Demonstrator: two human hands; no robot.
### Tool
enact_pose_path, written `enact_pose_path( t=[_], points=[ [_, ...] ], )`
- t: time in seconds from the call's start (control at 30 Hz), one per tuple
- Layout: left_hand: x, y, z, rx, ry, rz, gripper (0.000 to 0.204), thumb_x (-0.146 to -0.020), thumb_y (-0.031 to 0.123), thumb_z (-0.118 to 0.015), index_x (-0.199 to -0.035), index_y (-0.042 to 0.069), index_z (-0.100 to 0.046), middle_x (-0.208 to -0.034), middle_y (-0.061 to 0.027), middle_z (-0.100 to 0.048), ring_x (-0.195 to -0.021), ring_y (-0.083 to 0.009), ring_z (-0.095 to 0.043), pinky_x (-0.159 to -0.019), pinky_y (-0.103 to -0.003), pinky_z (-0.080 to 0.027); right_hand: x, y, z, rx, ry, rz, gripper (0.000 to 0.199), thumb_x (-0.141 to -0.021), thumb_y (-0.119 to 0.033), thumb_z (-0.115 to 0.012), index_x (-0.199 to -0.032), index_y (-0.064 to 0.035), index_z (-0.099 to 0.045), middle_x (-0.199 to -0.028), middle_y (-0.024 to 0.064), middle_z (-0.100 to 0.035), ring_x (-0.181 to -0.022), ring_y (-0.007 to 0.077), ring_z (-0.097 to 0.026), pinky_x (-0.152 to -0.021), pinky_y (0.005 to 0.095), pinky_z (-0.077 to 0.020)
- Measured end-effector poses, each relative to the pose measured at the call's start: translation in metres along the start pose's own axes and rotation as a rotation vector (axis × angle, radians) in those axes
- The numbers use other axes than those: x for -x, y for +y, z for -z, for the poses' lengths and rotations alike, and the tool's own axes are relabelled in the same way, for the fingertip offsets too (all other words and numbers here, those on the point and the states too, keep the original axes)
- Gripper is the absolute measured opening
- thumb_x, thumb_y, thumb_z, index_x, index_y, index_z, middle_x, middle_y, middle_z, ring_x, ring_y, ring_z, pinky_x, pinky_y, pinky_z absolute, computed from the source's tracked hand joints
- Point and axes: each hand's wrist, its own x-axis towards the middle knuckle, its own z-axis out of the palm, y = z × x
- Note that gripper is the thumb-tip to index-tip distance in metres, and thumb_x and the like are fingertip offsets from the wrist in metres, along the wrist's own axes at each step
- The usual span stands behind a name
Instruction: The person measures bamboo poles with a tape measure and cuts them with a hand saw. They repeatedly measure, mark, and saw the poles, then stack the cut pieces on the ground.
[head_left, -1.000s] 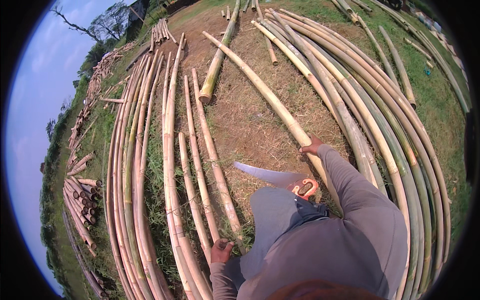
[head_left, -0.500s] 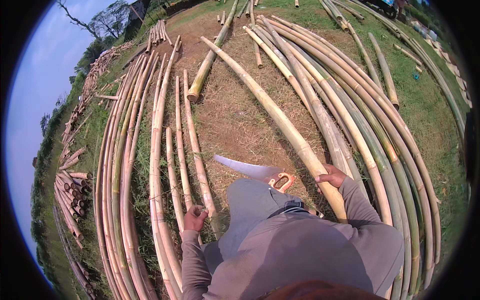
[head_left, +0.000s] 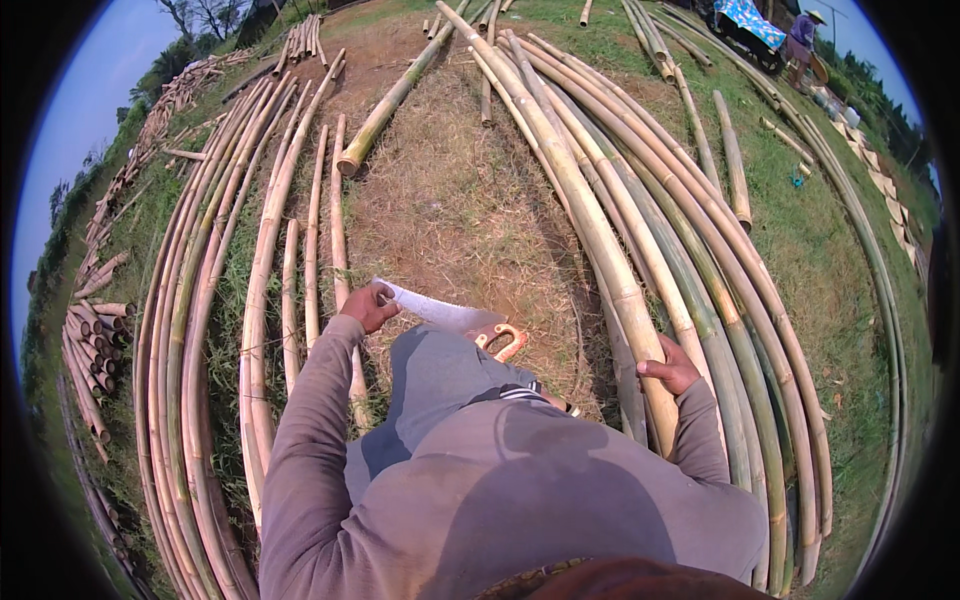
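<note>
I stand over dry grass between rows of long bamboo poles. My left hand (head_left: 368, 306) is closed around the tip of a hand saw (head_left: 440, 311), whose pale blade lies across my grey-trousered leg. The saw's orange handle (head_left: 499, 339) points right. My right hand (head_left: 668, 367) grips a thick yellowish bamboo pole (head_left: 590, 225) that runs from the far top down past my right side. Thin bamboo poles (head_left: 335, 215) lie just left of my left hand.
Curved bundles of long bamboo (head_left: 200, 300) line the left, and more bamboo (head_left: 750, 290) lies on the right. A short green pole (head_left: 385, 105) lies ahead. Cut bamboo pieces (head_left: 90, 350) are stacked far left. Another person (head_left: 800, 30) stands by a blue tarp (head_left: 745, 14) at the top right.
My left hand left the thin poles on the left and came up to the saw's tip. My right hand slid along the thick pole toward me.
</note>
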Motion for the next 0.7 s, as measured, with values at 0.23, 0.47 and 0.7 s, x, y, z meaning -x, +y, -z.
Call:
enact_pose_path(
  t=[0.23,0.47,0.7],
  points=[
    [0.114,-0.169,0.063,0.289,0.301,0.458,0.023,-0.088,0.019,-0.077,-0.098,0.001,-0.067,-0.078,-0.008,-0.068,-0.058,-0.0163,-0.062,-0.053,-0.032,-0.052,-0.012,0.023,0.071,0.128,0.218,0.162,0.082,-0.073,-0.006,-0.08,-0.149,-0.0014,-0.047,-0.126,0.0103,-0.065,-0.106,0.0218,-0.065,-0.087,0.0354,-0.0557],
    [0.178,-0.278,0.055,0.56,0.428,0.603,0.019,-0.086,0.02,-0.074,-0.087,0.002,-0.066,-0.071,-0.0069,-0.066,-0.053,-0.0172,-0.06,-0.046,-0.033,-0.048,0.003,0.122,0.192,0.943,0.604,0.035,0.091,-0.069,-0.021,-0.083,-0.15,-0.009,-0.044,-0.127,0.0229,-0.068,-0.114,0.0394,-0.068,-0.097,0.0444,-0.0542],
    [0.167,-0.25,0.023,0.487,0.32,0.682,0.02,-0.085,0.022,-0.077,-0.091,0.005,-0.068,-0.072,-0.007,-0.068,-0.054,-0.0166,-0.062,-0.046,-0.033,-0.048,0.025,0.105,0.167,1.385,0.956,-0.513,0.093,-0.081,-0.023,-0.08,-0.159,-0.0293,-0.028,-0.14,0.0073,-0.059,-0.126,0.0311,-0.06,-0.103,0.0546,-0.0455]
  ],
)
